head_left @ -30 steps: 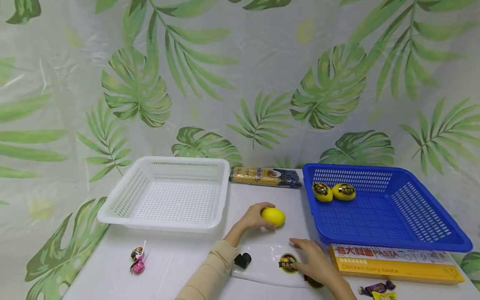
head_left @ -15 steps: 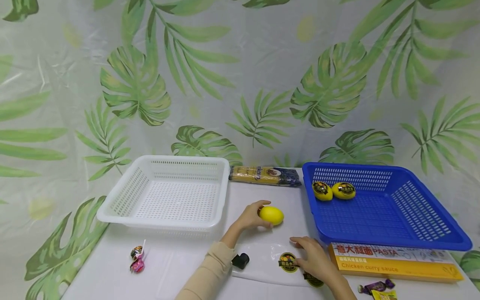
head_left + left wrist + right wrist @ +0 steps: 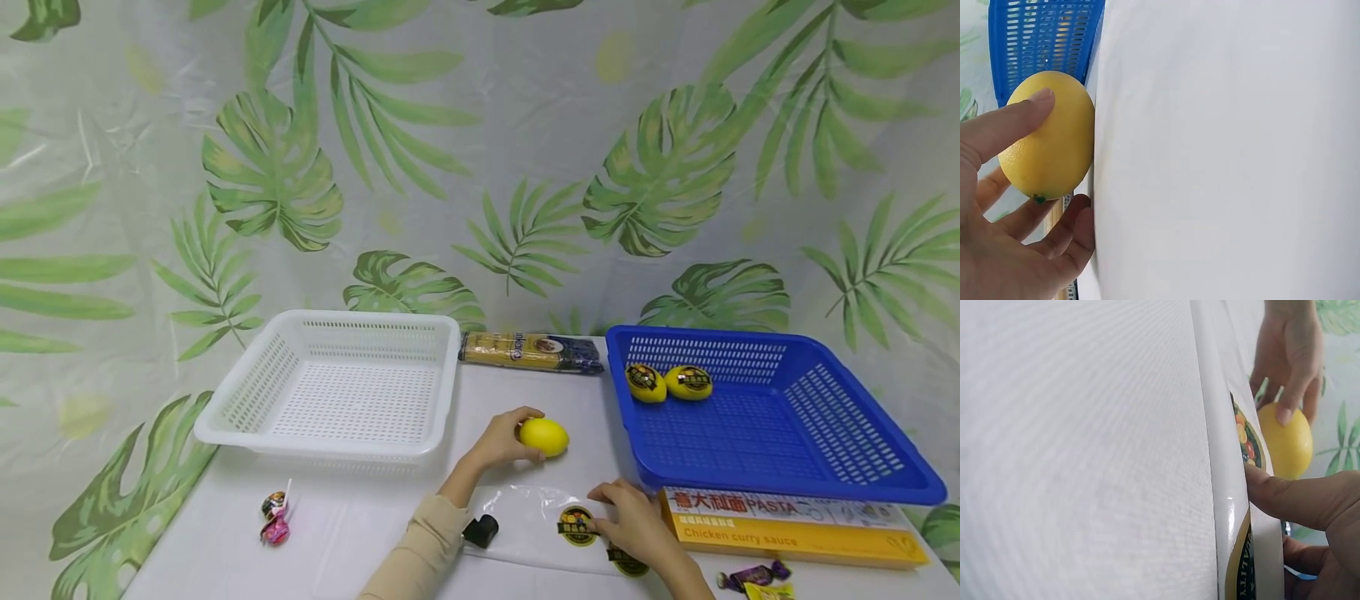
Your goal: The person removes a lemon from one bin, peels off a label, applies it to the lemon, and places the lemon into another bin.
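Note:
A yellow lemon (image 3: 544, 437) is held by my left hand (image 3: 504, 440) over the middle of the table. In the left wrist view the thumb lies on top of the lemon (image 3: 1054, 140), with the fingers bent beneath it near its green-tipped end. My right hand (image 3: 636, 527) rests at the right part of a glossy white sheet (image 3: 525, 517) of round black-and-gold fruit stickers. Its thumb touches the edge of one sticker (image 3: 576, 527); a second sticker (image 3: 627, 562) is partly hidden under the hand.
Two stickered lemons (image 3: 687, 382) sit in the blue basket (image 3: 780, 492) on the right. A white basket (image 3: 322, 450) stands left, with a pasta packet (image 3: 528, 353) between. A pasta box (image 3: 795, 533), wrapped candies (image 3: 753, 575) and lollipops (image 3: 275, 521) lie nearer.
My right hand has shifted slightly right and nearer along the sticker sheet. My left hand, still holding the lemon, has moved only a little to the left.

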A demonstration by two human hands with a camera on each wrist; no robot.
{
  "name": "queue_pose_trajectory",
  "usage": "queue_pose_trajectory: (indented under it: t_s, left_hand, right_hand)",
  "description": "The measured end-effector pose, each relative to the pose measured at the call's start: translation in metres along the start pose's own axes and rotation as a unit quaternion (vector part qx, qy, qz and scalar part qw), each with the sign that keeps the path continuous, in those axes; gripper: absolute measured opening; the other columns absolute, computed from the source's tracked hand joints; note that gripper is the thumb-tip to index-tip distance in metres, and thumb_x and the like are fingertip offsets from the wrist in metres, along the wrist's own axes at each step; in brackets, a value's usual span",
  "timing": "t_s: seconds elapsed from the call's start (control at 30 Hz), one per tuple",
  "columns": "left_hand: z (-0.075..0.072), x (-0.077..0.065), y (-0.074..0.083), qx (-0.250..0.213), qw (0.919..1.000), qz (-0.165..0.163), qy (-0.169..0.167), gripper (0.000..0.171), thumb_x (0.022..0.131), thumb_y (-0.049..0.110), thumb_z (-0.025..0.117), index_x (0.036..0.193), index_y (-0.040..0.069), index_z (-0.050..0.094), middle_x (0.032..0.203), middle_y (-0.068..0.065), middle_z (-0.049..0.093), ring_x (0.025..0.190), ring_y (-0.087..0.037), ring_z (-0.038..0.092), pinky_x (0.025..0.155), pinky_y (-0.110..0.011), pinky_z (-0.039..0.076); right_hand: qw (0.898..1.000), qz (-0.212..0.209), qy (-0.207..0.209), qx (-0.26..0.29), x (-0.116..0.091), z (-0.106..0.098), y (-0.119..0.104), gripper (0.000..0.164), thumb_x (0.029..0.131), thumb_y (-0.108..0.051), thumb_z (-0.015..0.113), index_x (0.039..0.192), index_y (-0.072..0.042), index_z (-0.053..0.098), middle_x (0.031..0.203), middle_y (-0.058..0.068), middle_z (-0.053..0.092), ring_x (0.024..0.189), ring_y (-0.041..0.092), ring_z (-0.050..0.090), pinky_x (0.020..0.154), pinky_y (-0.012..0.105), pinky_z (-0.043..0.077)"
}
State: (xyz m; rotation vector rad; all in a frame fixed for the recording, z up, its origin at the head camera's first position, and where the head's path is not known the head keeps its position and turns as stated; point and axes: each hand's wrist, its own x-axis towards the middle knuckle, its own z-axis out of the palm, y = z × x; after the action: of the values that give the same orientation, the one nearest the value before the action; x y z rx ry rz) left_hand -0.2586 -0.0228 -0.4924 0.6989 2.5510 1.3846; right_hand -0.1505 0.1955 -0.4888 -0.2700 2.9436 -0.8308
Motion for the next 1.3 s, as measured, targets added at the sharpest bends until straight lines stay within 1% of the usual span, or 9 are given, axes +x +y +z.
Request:
queue_pose_trajectory:
  t_s: [0.13,0.27,0.37,0.5,0.63,0.77,1.0,1.1,1.3]
  left_hand:
    - [0.001,0.002,-0.003,0.009,0.9996,0.007,0.026,0.058,0.068,0.008,0.081,0.121,0.005,0.057,0.119,-0.012,0.061,0.101,-0.026,0.059,0.089,-0.036,0.046]
    - [-0.001,0.004,-0.005,0.010,0.9985,0.006,0.053,0.062,0.066,0.005,0.081,0.123,0.003,0.055,0.120,-0.016,0.060,0.104,-0.030,0.058,0.091,-0.041,0.046]
    - [-0.004,0.004,-0.005,0.012,0.9987,0.001,0.049,0.068,0.066,0.006,0.082,0.127,0.003,0.053,0.122,-0.019,0.058,0.107,-0.034,0.057,0.092,-0.044,0.045]
    - [-0.007,0.002,-0.001,0.021,0.9992,-0.006,0.035,0.074,0.066,0.010,0.083,0.132,0.004,0.050,0.125,-0.023,0.056,0.110,-0.036,0.056,0.094,-0.045,0.044]
    - [-0.008,0.001,0.004,0.042,0.9986,0.009,0.031,0.072,0.066,0.010,0.082,0.131,0.003,0.051,0.123,-0.023,0.057,0.109,-0.037,0.056,0.093,-0.044,0.044]
    - [-0.008,0.000,0.007,0.054,0.9982,0.022,0.016,0.068,0.067,0.011,0.082,0.128,0.002,0.054,0.121,-0.021,0.058,0.109,-0.035,0.055,0.093,-0.042,0.044]
    - [-0.004,0.000,0.006,0.052,0.9985,0.016,-0.007,0.062,0.067,0.012,0.082,0.123,0.004,0.058,0.118,-0.014,0.062,0.103,-0.027,0.058,0.091,-0.034,0.045]
    - [-0.003,0.001,0.005,0.051,0.9986,0.016,-0.001,0.059,0.067,0.010,0.082,0.121,0.004,0.059,0.117,-0.011,0.063,0.103,-0.026,0.058,0.091,-0.034,0.044]
    - [-0.002,0.002,0.000,0.051,0.9977,0.005,0.044,0.061,0.067,0.006,0.078,0.124,0.003,0.056,0.122,-0.014,0.060,0.112,-0.030,0.055,0.097,-0.043,0.041]
  right_hand:
    - [1.000,0.002,-0.004,0.004,0.000,0.001,-0.001,0.025,0.070,-0.014,0.081,0.092,-0.013,0.069,0.088,-0.003,0.060,0.089,0.020,0.058,0.079,0.056,0.041]
    - [1.000,-0.001,-0.009,0.014,0.001,0.001,-0.001,0.023,0.070,-0.014,0.081,0.088,-0.015,0.066,0.087,-0.004,0.060,0.087,0.018,0.058,0.079,0.052,0.043]
    - [0.999,-0.014,-0.017,0.031,0.002,0.000,0.000,0.024,0.070,-0.014,0.081,0.087,-0.014,0.064,0.087,-0.002,0.063,0.086,0.019,0.059,0.077,0.048,0.046]
    - [0.997,-0.037,-0.036,0.058,0.004,-0.002,0.002,0.022,0.074,-0.012,0.078,0.090,-0.012,0.063,0.093,0.006,0.068,0.089,0.027,0.064,0.076,0.046,0.051]
    - [0.994,-0.057,-0.051,0.076,0.006,-0.005,0.004,0.018,0.079,-0.010,0.073,0.095,-0.012,0.064,0.098,0.010,0.068,0.093,0.034,0.064,0.078,0.048,0.051]
    - [0.993,-0.075,-0.052,0.079,0.006,-0.005,0.006,0.014,0.083,-0.009,0.069,0.097,-0.012,0.066,0.098,0.008,0.069,0.094,0.032,0.064,0.080,0.048,0.051]
    - [0.992,-0.090,-0.041,0.073,0.005,-0.003,0.006,0.015,0.085,-0.005,0.065,0.099,-0.010,0.067,0.097,0.006,0.069,0.094,0.030,0.065,0.079,0.045,0.051]
    - [0.992,-0.087,-0.046,0.081,0.005,-0.003,0.005,0.015,0.085,-0.005,0.065,0.099,-0.009,0.067,0.097,0.006,0.069,0.095,0.031,0.064,0.080,0.046,0.051]
    - [0.992,-0.083,-0.048,0.086,0.005,-0.002,0.004,0.015,0.085,-0.005,0.065,0.099,-0.009,0.067,0.098,0.006,0.069,0.096,0.032,0.064,0.080,0.047,0.050]
